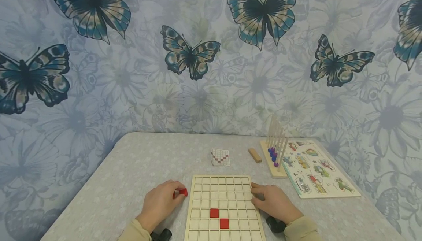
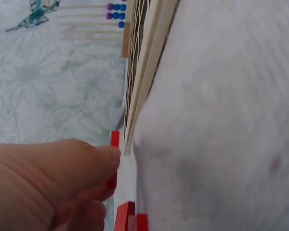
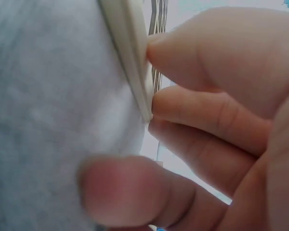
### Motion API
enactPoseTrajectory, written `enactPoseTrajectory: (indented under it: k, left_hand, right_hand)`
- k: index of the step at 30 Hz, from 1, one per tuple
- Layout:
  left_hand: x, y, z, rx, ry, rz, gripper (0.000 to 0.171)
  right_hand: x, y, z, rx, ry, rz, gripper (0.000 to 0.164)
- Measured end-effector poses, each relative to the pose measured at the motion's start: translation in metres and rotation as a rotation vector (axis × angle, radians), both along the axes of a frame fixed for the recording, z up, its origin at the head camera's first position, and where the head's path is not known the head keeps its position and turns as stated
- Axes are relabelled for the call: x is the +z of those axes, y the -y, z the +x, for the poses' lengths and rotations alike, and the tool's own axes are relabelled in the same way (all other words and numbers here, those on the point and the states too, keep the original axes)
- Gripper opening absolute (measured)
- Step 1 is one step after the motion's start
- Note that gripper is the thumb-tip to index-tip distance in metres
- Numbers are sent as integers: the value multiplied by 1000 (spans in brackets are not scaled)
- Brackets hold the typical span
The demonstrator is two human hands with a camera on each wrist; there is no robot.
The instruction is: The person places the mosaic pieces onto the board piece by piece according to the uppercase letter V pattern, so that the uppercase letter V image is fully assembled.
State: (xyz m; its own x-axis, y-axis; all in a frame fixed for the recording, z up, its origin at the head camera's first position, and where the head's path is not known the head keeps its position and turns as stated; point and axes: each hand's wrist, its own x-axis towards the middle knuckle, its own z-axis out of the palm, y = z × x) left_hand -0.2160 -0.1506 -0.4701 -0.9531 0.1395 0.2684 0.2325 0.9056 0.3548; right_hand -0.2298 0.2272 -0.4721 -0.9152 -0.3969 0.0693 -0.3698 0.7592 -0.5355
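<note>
My left hand (image 1: 163,199) is left of a pale gridded board (image 1: 201,188) and pinches a thin red square tile (image 2: 114,139) between thumb and fingers. More red tiles (image 2: 125,217) lie on the table just under that hand, partly hidden by it. On the board, one red tile (image 1: 214,213) sits in a cell, and another red tile (image 1: 224,223) sits diagonally below it to the right. My right hand (image 1: 275,201) rests at the board's right edge, its thumb and fingertips touching the rim (image 3: 135,62) and its fingers loosely bent.
Beyond the board lies a small card (image 1: 220,157) with a grid and red squares. A wooden block (image 1: 255,155) is to its right. Farther right stand a peg rack (image 1: 278,173) with blue and purple beads and a picture puzzle board (image 1: 326,177). A butterfly-patterned wall backs the table.
</note>
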Motion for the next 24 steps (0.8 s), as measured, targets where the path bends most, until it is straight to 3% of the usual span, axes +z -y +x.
enactPoseTrajectory:
  k: [6,14,24]
  left_hand:
    - [0,-8,1,-85,45,100,13]
    - [-7,-14,2,-190,46,192,17]
    - [-12,-25,6,-315,70,267,13]
  right_hand:
    - [0,0,0,1,1,3,40]
    - [0,0,0,-9,10,-9,41]
    - [3,2,1,-11,30,-17,42]
